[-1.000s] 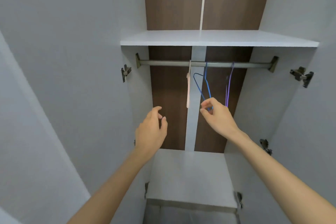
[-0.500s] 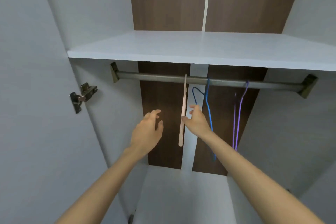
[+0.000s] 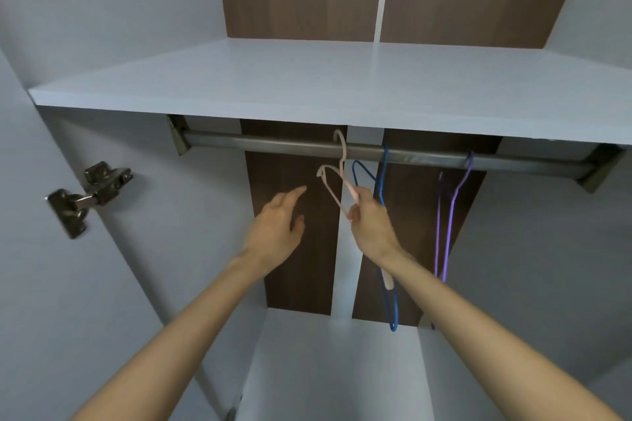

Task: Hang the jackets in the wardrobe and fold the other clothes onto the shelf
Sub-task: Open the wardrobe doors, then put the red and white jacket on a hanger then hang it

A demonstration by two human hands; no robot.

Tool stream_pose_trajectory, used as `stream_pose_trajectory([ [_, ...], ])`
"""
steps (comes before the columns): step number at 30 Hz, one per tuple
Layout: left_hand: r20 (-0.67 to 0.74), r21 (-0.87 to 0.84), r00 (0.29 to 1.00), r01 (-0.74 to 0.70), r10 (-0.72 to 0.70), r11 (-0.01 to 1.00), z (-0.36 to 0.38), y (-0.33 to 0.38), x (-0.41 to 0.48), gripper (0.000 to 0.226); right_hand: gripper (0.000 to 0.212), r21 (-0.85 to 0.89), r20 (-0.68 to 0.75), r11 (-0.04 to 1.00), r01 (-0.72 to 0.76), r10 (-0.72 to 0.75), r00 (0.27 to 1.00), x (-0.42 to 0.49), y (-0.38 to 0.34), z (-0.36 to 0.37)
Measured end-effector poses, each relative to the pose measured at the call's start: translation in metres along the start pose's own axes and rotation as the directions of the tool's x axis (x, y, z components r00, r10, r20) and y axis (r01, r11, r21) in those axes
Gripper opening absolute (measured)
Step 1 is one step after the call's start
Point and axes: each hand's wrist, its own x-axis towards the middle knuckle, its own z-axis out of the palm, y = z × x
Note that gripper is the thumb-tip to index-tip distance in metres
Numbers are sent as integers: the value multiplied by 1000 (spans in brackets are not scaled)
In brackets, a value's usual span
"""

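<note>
Moved, pink hanger: half a second ago it hung edge-on and straight down from the rail; it is now swung askew, and the right hand has gone from touching it to pinching it.
Wardrobe: pale grey side walls, doors open; dark wood-grain back panel split by a pale vertical strip.
Shelf: pale grey board spanning the full width, directly above the rail.
Rail: dull metal bar running left to right on angled end brackets, just under the shelf.
Left hand: raised left of the pink hanger, apart from it; fingers straight and spread, holding nothing.
Right hand: thumb and fingers clamped on the pink hanger's wire near its neck.
Pink hanger, lie: hook points up at the rail, whether it is over the bar cannot be told; long axis slants from upper left to lower right, and the lower end shows beneath the right wrist.
Blue hanger: hooked on the rail just right of the pink one, long axis hanging down.
Purple hanger: hooked further right, hanging down, apart from both hands.
Hinge: dark metal, on the left wall.
</note>
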Motion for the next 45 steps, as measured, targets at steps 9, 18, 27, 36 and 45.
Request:
stream_pose_trajectory([
  [9, -8, -11, 994, -106, 106, 994, 1, 27, 15, 64, 26, 97, 21, 995, -21, 20, 1000, -38, -16, -62],
  [18, 91, -17, 981, -173, 174, 985, -21, 42, -70, 34, 19, 225, 201, 970, -93, 47, 978, -147, -40, -81],
  [27, 274, -255, 906, -255, 323, 933, -86, 45, -230, 18, 15, 102, 70, 985, -136, 129, 989, -313, -64, -51],
  [36, 295, -377, 805, -398, 515, 837, -97, 67, -365, 9, 5, -11, -31, 965, -261, 261, 965, -470, -104, -39],
  [45, 339, -470, 732, -413, 591, 780, -85, 127, -447, 4, 5, 60, -115, 874, -482, 485, 867, -618, -80, -92],
])
